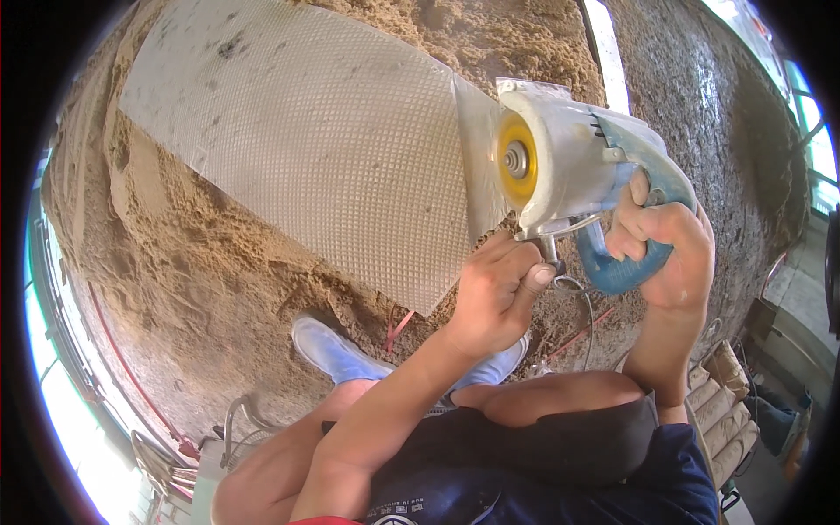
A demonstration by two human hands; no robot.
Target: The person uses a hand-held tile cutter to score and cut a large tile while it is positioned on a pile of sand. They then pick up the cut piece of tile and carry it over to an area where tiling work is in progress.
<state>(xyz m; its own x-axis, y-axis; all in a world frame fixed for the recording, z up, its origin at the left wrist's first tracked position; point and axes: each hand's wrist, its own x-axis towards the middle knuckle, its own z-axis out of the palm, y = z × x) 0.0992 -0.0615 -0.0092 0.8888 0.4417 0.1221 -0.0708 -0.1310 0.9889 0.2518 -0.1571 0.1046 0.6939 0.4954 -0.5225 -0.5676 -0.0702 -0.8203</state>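
My right hand [665, 241] is closed around the blue loop handle of a hand-held tile cutter [577, 149]. The cutter has a pale, dusty guard and a yellow disc [516, 157] with a metal hub facing left. My left hand [500, 284] pinches a small metal fitting [549, 245] at the cutter's near end, where a thin looped line hangs down. Under and left of the cutter lies a large tile [324, 140], its grid-patterned face up. A smooth strip [479, 157] runs along the tile's right edge, partly hidden by the cutter.
Rough brown sand [175, 236] surrounds the tile. My shoes [337, 350] stand close to its near corner. A red hose [131, 367] lies at the left. Stacked dusty bundles [724, 411] sit at the lower right, and a pale bar [608, 52] at the far side.
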